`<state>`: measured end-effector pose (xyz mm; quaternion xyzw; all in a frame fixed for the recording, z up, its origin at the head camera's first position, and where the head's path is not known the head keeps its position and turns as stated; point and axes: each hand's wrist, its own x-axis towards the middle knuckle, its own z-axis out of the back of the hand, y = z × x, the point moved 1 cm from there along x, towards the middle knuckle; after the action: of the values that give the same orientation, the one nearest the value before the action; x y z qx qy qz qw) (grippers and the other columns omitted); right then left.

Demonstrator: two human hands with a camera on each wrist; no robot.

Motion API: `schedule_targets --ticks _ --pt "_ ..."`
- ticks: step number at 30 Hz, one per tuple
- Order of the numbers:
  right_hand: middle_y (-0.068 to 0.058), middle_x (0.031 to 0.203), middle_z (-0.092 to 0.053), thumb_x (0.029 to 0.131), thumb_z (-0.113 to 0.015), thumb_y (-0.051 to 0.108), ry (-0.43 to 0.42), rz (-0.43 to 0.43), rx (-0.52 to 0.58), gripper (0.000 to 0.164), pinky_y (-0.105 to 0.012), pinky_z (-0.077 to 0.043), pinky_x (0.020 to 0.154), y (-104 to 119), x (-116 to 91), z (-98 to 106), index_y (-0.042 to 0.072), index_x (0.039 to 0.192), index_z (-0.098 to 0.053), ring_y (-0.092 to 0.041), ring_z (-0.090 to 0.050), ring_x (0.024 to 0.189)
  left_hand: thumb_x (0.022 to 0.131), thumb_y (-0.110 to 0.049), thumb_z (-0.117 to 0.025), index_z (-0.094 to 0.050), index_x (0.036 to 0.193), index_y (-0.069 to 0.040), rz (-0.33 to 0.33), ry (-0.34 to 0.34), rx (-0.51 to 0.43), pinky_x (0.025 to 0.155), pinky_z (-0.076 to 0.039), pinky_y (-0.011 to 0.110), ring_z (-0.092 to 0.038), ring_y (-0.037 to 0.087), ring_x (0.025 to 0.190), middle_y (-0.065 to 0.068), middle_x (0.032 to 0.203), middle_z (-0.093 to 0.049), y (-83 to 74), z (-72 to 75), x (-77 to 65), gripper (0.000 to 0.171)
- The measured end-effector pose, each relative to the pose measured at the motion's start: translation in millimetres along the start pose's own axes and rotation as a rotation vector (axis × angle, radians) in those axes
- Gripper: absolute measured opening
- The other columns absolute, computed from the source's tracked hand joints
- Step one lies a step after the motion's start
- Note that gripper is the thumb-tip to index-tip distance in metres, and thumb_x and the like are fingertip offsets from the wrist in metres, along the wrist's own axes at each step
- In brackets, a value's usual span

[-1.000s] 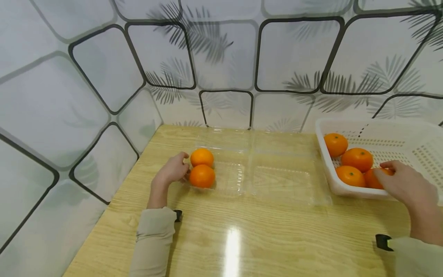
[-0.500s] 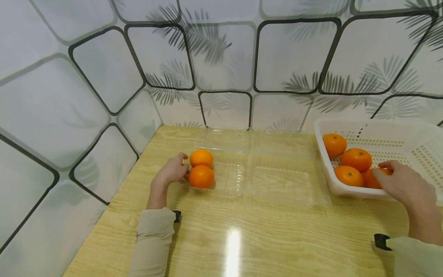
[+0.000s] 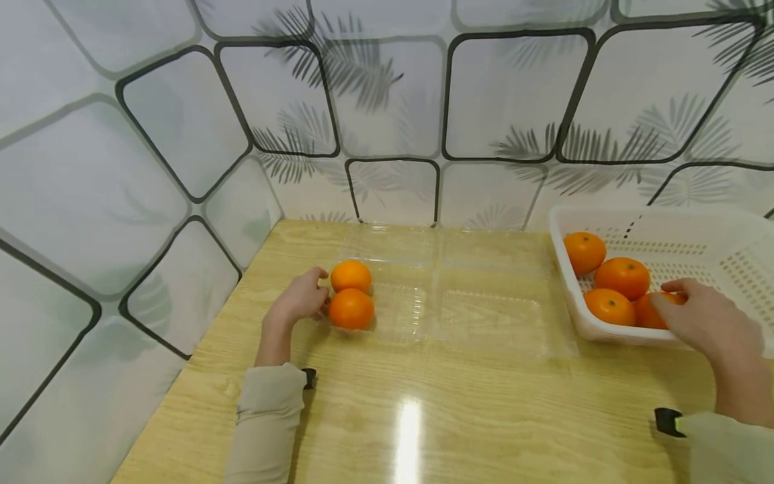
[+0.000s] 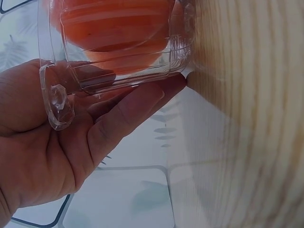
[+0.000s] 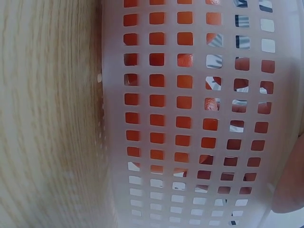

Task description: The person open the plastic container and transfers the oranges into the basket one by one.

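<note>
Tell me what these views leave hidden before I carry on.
- Head view: right hand covers most of the fourth orange in the white basket; grip unclear.
- Right wrist view: only basket mesh, fruit a blur behind it.
- Left wrist view: clear tray cut off by the top edge.

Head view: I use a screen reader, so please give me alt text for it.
A person's right hand reaches into a white basket of oranges and touches one orange. The left hand rests against a clear plastic tray that holds two oranges on a wooden table.
</note>
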<state>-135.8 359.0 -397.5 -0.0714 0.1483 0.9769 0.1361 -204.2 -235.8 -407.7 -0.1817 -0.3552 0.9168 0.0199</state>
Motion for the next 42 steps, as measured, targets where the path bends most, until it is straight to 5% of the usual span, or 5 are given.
schedule_targets --ticks 42 --pt "-0.043 0.132 -0.039 0.099 -0.037 0.046 0.011 -0.016 -0.001 0.066 -0.067 -0.04 0.076 3.0 1.9 1.1 -0.008 0.136 -0.04 -0.059 -0.046 0.106 0.101 -0.008 -0.039 -0.038 0.142 0.006 0.003 -0.013 0.011 0.063 -0.055 0.032 -0.064 0.021 0.073 0.021 0.103 -0.065 -0.4 2.2 0.9 0.043"
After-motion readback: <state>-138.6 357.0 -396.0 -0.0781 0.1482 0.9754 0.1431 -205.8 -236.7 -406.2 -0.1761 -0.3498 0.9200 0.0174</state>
